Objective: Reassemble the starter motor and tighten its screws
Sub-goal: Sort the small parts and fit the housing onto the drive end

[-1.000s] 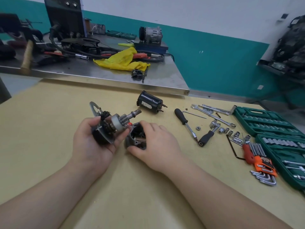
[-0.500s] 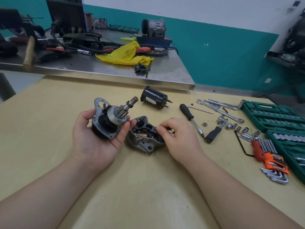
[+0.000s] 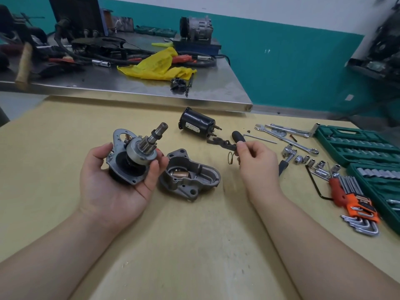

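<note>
My left hand (image 3: 121, 187) cradles the starter drive assembly (image 3: 135, 154), a grey plate with a pinion gear and shaft pointing up and right. The grey nose housing (image 3: 190, 178) lies open side up on the tan table (image 3: 194, 245), just right of that hand. My right hand (image 3: 257, 161) is lifted above the table and pinches a dark shift fork (image 3: 221, 144), blurred, with a thin wire spring (image 3: 231, 158) hanging from it. The black solenoid cylinder (image 3: 197, 123) lies farther back on the table.
A black-handled screwdriver (image 3: 238, 136) lies behind my right hand. Wrenches (image 3: 285, 137), a ratchet (image 3: 286, 158), loose sockets (image 3: 311, 163), orange-held hex keys (image 3: 355, 204) and green socket cases (image 3: 359, 146) fill the right side. A cluttered steel bench (image 3: 129, 83) stands behind.
My right hand left the nose housing and rose to the right with the shift fork pinched in it. The housing stays on the table; my left hand tilted the drive assembly upward.
</note>
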